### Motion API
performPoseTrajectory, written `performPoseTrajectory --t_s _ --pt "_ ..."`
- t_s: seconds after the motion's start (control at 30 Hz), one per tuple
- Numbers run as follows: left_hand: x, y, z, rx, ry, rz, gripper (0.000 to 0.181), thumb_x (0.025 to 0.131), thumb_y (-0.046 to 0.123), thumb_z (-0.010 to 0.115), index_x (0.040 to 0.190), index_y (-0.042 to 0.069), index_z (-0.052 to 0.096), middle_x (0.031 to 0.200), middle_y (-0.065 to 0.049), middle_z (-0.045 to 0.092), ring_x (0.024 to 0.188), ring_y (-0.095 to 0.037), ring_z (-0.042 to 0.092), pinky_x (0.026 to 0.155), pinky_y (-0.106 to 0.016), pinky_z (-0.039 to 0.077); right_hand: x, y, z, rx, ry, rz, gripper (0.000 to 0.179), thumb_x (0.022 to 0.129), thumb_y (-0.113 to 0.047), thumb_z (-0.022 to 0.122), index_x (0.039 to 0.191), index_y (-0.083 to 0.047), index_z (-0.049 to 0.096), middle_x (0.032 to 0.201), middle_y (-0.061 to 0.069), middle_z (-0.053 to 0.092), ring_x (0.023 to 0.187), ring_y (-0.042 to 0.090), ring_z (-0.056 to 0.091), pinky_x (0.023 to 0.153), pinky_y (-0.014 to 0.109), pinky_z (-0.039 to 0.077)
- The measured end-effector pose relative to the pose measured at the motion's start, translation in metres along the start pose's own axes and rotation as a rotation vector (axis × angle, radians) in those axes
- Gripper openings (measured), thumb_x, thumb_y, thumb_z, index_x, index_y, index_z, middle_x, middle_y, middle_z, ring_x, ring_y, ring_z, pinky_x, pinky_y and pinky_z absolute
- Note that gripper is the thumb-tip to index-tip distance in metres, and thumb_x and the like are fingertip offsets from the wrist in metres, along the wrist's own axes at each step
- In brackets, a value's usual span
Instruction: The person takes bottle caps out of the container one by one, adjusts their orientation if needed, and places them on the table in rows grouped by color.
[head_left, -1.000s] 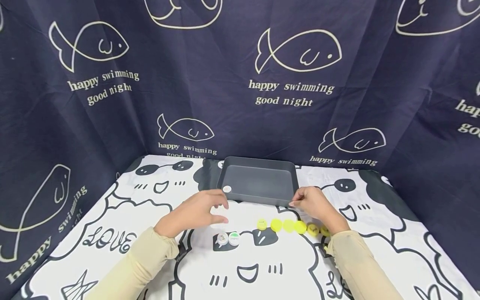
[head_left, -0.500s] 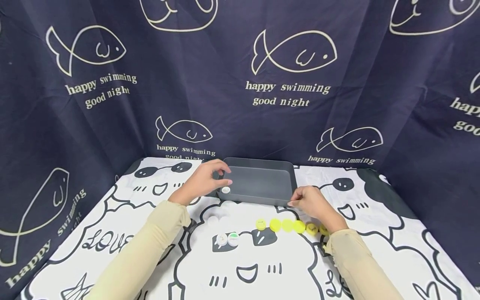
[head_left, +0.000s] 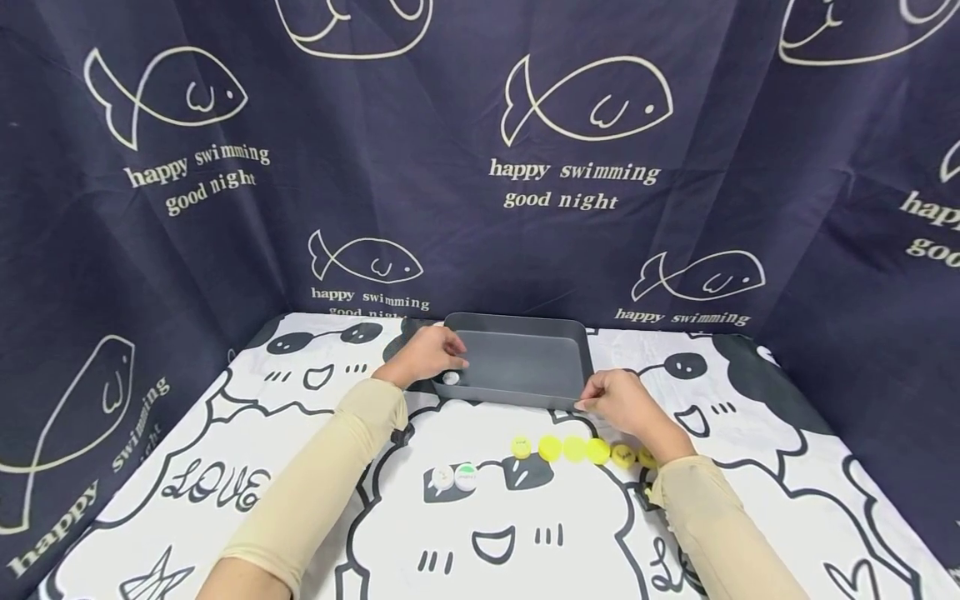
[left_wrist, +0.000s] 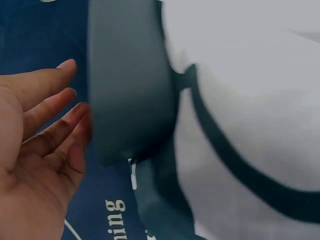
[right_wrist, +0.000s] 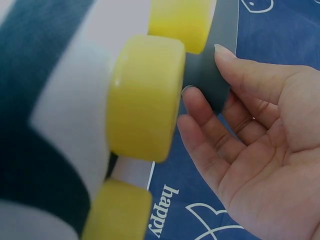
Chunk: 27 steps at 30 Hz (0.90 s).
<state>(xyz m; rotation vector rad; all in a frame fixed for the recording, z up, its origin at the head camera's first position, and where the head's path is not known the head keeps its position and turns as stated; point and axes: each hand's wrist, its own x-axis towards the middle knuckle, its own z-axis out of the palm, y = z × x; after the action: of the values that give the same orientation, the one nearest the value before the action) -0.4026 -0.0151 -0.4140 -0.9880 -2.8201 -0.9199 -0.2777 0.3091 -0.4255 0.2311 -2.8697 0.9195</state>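
A dark grey tray lies at the back of the table. Its near right corner is pinched by my right hand, thumb on one side of the wall and fingers on the other in the right wrist view. My left hand reaches over the tray's left end, fingers loosely bent with nothing visible between them. Just below those fingers, a small white disc sits in the tray's near left corner. In the left wrist view, the fingertips come close to the tray wall.
Several yellow cap-like discs form a row in front of the tray, running under the right wrist. Two white discs, one with green on top, lie nearer on the patterned cloth. A dark blue fish-print curtain hangs behind.
My left hand has moved forward from above the white discs to the tray's left end, and its fingers have drawn closer together. The right hand stays at the tray's corner.
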Motion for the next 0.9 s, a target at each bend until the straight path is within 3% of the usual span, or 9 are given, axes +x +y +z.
performPoseTrajectory --t_s 0.27,0.5,0.9 --pt "-0.0011 0.0019 0.0055 0.171 -0.097 0.019 0.022 0.076 0.006 0.082 0.098 0.005 0.076 0.093 -0.003 0.068 0.084 -0.016 0.061 0.082 -0.033 0.052 0.0022 -0.0003 -0.0001 -0.010 -0.007 0.006 0.014 0.086 -0.007 0.076 0.073 -0.011 0.071 0.073 -0.002 0.065 0.070 0.015 0.056 0.066 0.033 0.048" --pt "-0.0021 0.0033 0.0086 0.301 -0.183 -0.038 0.013 0.085 0.002 0.072 0.095 0.009 0.077 0.095 -0.003 0.073 0.084 -0.016 0.065 0.078 -0.030 0.054 0.0020 0.0016 0.0000 -0.012 -0.010 0.003 0.013 0.085 -0.007 0.076 0.074 -0.011 0.071 0.073 -0.002 0.065 0.069 0.015 0.056 0.065 0.032 0.048" --pt "-0.0027 0.0001 0.0118 0.315 -0.163 -0.025 0.013 0.086 0.004 0.071 0.095 0.011 0.078 0.097 -0.002 0.073 0.088 -0.016 0.065 0.079 -0.031 0.054 0.0013 0.0012 0.0017 -0.008 -0.009 0.022 0.014 0.086 -0.008 0.076 0.074 -0.011 0.071 0.073 -0.002 0.065 0.069 0.016 0.055 0.065 0.032 0.047"
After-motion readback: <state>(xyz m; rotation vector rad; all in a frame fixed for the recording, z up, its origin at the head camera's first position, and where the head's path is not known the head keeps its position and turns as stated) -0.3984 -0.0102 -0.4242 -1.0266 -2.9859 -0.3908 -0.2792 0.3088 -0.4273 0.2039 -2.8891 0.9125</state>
